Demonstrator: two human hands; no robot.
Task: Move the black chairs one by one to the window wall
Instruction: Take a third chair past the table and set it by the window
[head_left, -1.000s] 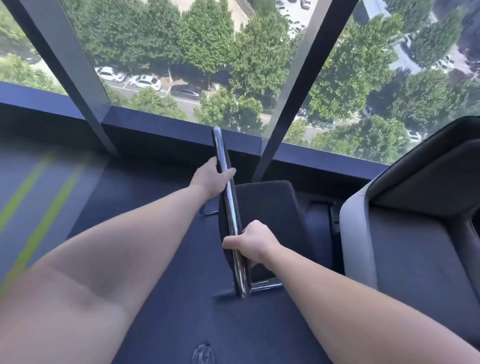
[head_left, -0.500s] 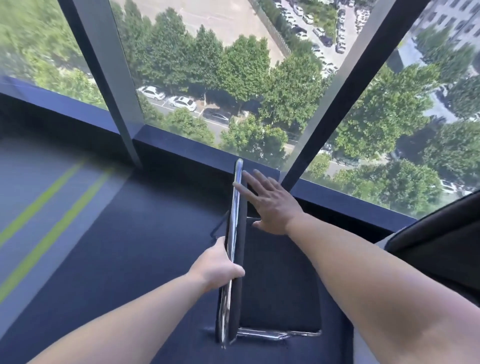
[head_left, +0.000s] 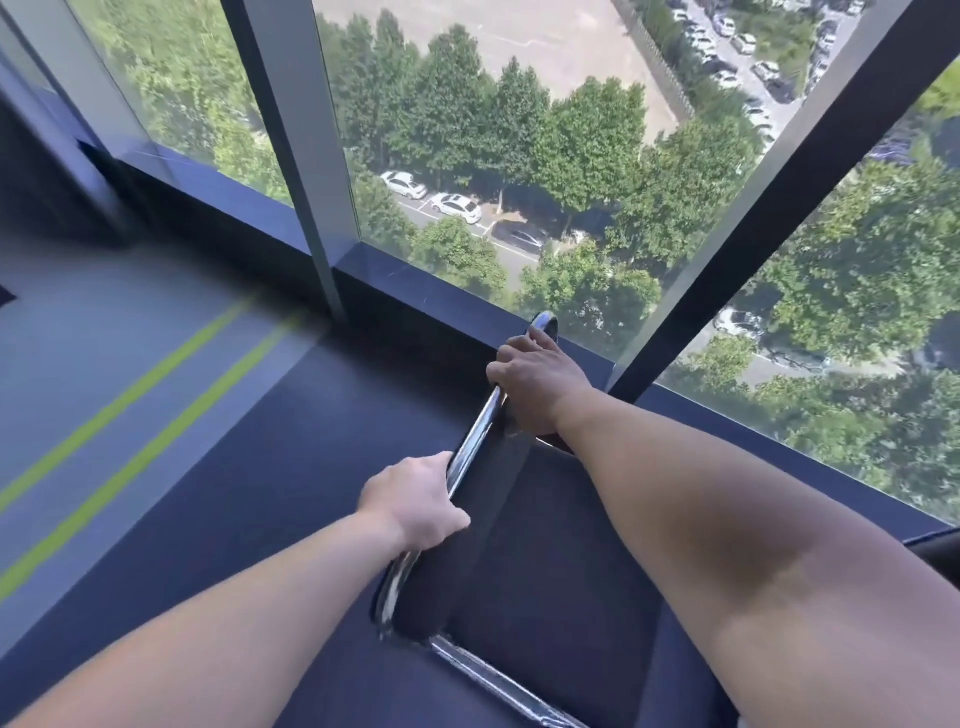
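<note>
Tall glass panes in dark metal frames form the window wall (head_left: 810, 171) ahead of me, with green treetops (head_left: 587, 140) and white parked cars (head_left: 457, 207) far below outside. A dark blue sill (head_left: 447, 291) runs along its foot. The floor is dark blue-grey carpet (head_left: 249, 467), crossed on the left by 2 lime-green stripes (head_left: 130, 410).

The black upholstered chair with a shiny chrome tube frame (head_left: 550, 577) sits close against the sill. Its backrest top runs from near me up toward the glass, and its seat lies to the right, under my right forearm. My left hand (head_left: 415, 501) is wrapped around the nearer part of the chrome top rail (head_left: 470, 441), fingers curled over the tube. My right hand (head_left: 540, 379) grips the far end of the same rail, just below its rounded corner, fingers curled around it too. That corner appears right at the sill; I cannot tell whether it touches. A chrome base bar (head_left: 493, 675) shows at the bottom edge, and I cannot tell whether it rests on the carpet.
</note>
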